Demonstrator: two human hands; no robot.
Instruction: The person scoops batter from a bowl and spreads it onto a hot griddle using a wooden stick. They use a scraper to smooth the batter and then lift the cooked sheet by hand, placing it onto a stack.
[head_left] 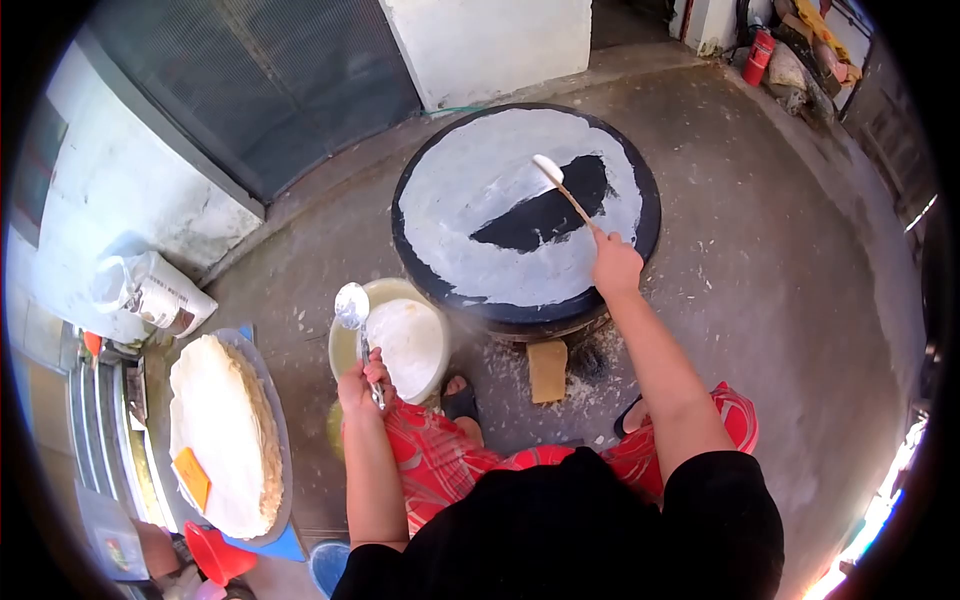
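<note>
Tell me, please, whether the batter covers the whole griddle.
Partly covered: batter lies over most of the griddle, but a dark patch shows beside the spreader.

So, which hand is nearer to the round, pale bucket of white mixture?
Left: the left hand is just beside the bucket, gripping a shiny metal ladle; the right hand is farther away, by the round black griddle's edge.

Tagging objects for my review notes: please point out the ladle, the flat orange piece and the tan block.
Ladle (352,306): head view, on its bowl.
Flat orange piece (192,478): head view, middle of its upper face.
Tan block (547,372): head view, middle of its visible face.
</note>
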